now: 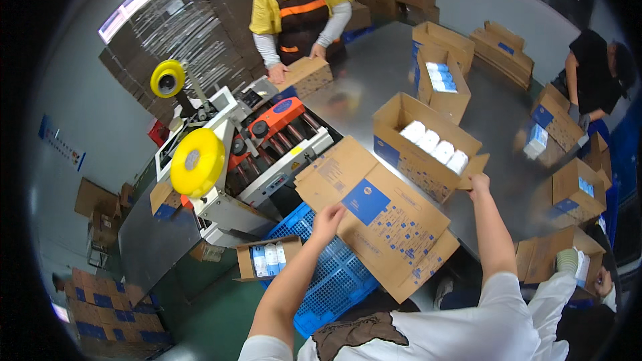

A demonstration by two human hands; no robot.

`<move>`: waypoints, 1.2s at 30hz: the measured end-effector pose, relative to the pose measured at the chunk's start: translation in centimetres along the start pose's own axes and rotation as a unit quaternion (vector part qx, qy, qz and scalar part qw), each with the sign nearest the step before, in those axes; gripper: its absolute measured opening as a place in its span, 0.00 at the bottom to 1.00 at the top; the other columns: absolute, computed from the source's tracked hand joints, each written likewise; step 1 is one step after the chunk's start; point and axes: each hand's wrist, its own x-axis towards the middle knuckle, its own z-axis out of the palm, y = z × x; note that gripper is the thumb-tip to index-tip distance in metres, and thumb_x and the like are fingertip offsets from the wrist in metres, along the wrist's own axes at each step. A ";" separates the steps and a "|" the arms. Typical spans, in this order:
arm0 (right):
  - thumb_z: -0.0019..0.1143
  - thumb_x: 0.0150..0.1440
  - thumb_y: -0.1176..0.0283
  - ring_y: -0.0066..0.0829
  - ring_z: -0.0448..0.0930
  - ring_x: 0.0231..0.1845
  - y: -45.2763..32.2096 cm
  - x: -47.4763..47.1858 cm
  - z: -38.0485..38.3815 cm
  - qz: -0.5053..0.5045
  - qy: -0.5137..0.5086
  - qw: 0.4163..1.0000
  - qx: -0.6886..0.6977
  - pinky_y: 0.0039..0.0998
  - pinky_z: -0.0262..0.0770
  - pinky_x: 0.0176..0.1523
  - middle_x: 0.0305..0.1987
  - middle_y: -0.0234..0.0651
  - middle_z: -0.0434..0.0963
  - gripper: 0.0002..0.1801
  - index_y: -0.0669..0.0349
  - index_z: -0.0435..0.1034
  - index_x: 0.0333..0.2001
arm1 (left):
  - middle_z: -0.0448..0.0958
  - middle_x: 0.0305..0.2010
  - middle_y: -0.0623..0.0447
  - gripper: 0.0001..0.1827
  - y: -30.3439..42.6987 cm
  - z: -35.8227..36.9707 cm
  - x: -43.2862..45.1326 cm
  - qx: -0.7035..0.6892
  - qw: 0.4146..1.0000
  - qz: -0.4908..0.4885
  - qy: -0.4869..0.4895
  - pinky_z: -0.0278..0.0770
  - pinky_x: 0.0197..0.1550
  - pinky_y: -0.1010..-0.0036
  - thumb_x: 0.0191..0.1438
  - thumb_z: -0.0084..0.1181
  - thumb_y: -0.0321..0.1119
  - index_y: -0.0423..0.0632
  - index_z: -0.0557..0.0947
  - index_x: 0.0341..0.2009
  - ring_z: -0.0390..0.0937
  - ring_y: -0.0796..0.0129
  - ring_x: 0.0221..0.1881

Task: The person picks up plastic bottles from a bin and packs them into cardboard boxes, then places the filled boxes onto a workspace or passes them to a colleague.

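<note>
My right hand (479, 183) grips an end flap of an open cardboard carton (411, 160) on the metal table. Inside this carton stand several white-wrapped packs (435, 145), lined up in a row. My left hand (328, 219), its fingers curled, is at the left edge of flattened cardboard cartons (406, 228) that bear a blue printed panel. Whether it pinches the cardboard or only rests over it is unclear. The flattened cartons lie between my body and the open carton, partly over a blue plastic crate (333, 265).
A carton-sealing machine (271, 145) with yellow tape rolls stands left. Across it, a person in an apron holds a carton (306, 77). More open cartons (444, 80) stand on the metal table (371, 67). Other people handle cartons at right. A small filled carton (268, 259) sits by the crate.
</note>
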 end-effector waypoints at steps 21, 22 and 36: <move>0.54 0.47 0.67 0.44 0.69 0.50 26.2 -35.7 24.2 -0.215 -0.682 0.624 -0.314 0.35 0.63 0.54 0.47 0.48 0.70 0.22 0.65 0.66 0.45 | 0.74 0.29 0.55 0.12 -15.3 -2.1 -47.5 -0.170 0.778 -0.565 0.215 0.69 0.31 0.77 0.47 0.52 0.33 0.41 0.73 0.36 0.70 0.72 0.29; 0.54 0.47 0.67 0.45 0.68 0.50 28.8 -38.5 24.1 -0.241 -0.698 0.566 -0.368 0.36 0.64 0.53 0.47 0.48 0.70 0.22 0.65 0.66 0.45 | 0.74 0.30 0.56 0.11 -15.1 -1.9 -48.0 -0.197 0.767 -0.565 0.231 0.68 0.30 0.78 0.48 0.51 0.32 0.41 0.73 0.37 0.70 0.72 0.29; 0.46 0.42 0.78 0.41 0.74 0.32 42.3 -47.3 22.6 -0.436 -0.673 0.289 -0.523 0.38 0.71 0.35 0.28 0.39 0.74 0.08 0.56 0.69 0.28 | 0.75 0.38 0.43 0.15 -17.5 -9.4 -52.5 0.096 0.854 -0.440 0.262 0.70 0.38 0.64 0.48 0.53 0.35 0.41 0.75 0.39 0.73 0.51 0.36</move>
